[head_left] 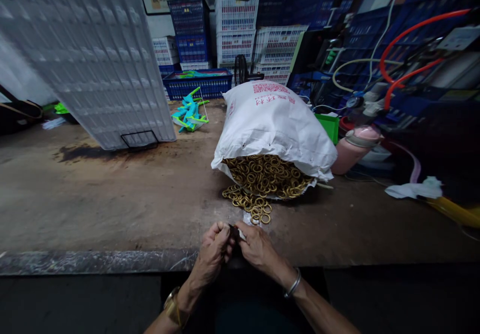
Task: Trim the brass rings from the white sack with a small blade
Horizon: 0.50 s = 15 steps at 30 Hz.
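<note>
Seen from where I stand, by position from the grip, where the left hand (215,246) and right hand (258,249) meet:

- Left: broad bare tabletop (123,209), passable low.
- Right: open lane, bounded farther out by a white cloth (414,188).
- Just beyond: loose rings (251,205), then a bulky sack (277,124), blocking straight reach.
- Beyond, left: tall ribbed panel (101,64); gap between it and the sack, turquoise-green pieces (191,111) at its far end.
- Beyond, right: pink bottle (354,149) beside the sack.
</note>
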### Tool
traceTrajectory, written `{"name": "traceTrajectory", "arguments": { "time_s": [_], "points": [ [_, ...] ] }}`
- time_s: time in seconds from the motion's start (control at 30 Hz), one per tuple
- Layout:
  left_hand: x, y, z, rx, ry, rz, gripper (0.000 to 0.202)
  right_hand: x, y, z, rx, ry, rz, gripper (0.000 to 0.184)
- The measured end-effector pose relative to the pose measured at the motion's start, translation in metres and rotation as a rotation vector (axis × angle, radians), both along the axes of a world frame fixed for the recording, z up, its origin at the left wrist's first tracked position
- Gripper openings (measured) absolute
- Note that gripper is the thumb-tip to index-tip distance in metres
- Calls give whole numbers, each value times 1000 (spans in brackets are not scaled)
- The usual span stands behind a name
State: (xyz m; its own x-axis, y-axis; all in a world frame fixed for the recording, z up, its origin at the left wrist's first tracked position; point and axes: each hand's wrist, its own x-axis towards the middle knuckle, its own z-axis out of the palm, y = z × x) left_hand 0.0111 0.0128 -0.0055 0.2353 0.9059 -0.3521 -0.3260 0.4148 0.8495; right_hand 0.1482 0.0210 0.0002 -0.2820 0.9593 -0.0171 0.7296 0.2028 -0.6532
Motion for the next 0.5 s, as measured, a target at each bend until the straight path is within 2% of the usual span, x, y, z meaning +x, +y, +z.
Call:
{"name": "traceTrajectory", "arguments": {
  "time_s": [0.3, 0.4, 0.5],
  "points": [
    [-3, -4, 1, 70, 101, -3, 34, 0, 0, -2, -61, -72, 47, 26],
    [-6, -10, 11, 78, 55, -26, 34, 2, 2, -11, -39, -146, 11, 22],
    [-11, -11, 27, 26, -94, -39, 32, 3, 2, -20, 34, -220, -50, 18]
  ]
}}
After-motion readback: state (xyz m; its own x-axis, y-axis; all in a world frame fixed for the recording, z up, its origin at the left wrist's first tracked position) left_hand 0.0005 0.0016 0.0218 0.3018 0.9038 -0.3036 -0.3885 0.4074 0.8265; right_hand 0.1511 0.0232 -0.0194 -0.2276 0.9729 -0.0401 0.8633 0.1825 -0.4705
